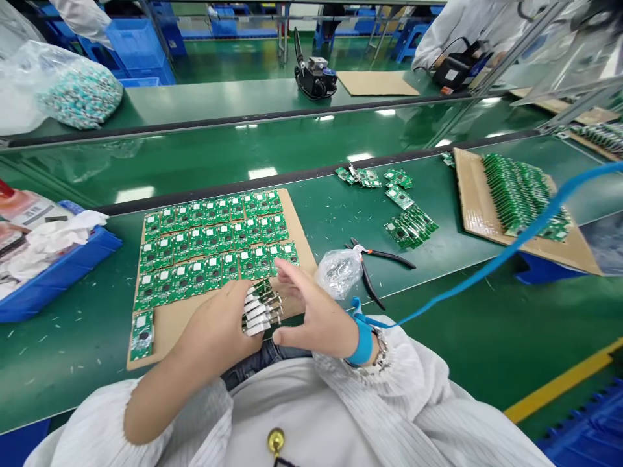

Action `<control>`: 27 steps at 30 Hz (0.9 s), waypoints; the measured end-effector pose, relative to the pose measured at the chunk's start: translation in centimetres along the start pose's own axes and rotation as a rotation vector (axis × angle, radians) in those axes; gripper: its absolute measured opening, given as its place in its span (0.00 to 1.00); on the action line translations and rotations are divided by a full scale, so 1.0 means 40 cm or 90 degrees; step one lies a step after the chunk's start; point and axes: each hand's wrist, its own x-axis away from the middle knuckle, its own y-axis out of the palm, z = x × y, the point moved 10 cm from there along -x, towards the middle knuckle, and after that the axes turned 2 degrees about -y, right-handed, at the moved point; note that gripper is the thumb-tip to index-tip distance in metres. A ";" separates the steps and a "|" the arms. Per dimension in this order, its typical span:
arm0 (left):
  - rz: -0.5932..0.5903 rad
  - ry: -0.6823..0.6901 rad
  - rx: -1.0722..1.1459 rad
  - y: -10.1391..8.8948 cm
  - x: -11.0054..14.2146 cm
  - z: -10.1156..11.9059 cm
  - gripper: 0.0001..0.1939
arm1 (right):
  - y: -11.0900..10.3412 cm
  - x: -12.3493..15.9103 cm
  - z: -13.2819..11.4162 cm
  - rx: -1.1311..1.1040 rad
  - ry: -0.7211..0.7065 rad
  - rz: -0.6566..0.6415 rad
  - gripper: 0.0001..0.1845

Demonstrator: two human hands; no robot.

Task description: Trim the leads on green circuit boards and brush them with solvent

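Head view of a green tabletop (487, 324), seen over the person's own forearms. The left hand (219, 324) has its fingers pressed together, curled against a stack of white-tipped circuit boards (260, 308) and holding it upright-on-edge at the near side of a cardboard sheet (168, 331). The right hand (311, 311) is spread, empty, its fingers just beside the stack and reaching to the lowest row of a grid of green boards (209, 246) laid out on the sheet; a wrist strap (364, 340) circles that wrist, and its blue cord (487, 259) runs toward the far right corner.

Just right of the sheet lie a clear plastic bag (338, 272) and black-handled side cutters (374, 266), the two touching. Farther right are loose boards (399, 214) on the tabletop and a second cardboard sheet (479, 194) with rows of boards stood on it — a blue bin (58, 279) sits at the left edge.
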 end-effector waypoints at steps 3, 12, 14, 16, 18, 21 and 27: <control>0.006 -0.009 -0.113 0.030 -0.005 -0.025 0.14 | -0.013 0.013 -0.011 -0.048 -0.019 0.020 0.47; 0.038 0.015 -0.213 0.072 -0.014 -0.054 0.18 | -0.019 0.044 -0.022 -0.138 -0.048 -0.028 0.26; 0.047 0.015 -0.218 0.065 -0.011 -0.053 0.18 | -0.020 0.049 -0.021 -0.141 -0.049 -0.044 0.23; 0.057 0.014 -0.220 0.060 -0.008 -0.052 0.19 | -0.025 0.054 -0.025 -0.141 -0.057 -0.050 0.21; 0.071 0.010 -0.222 0.058 -0.006 -0.052 0.23 | -0.036 0.061 -0.031 -0.135 -0.067 -0.045 0.20; 0.089 0.009 -0.222 0.062 -0.006 -0.049 0.27 | -0.054 0.076 -0.044 -0.119 -0.080 -0.033 0.19; 0.068 0.034 -0.200 0.087 -0.016 -0.047 0.25 | -0.097 0.112 -0.073 -0.089 -0.115 -0.019 0.18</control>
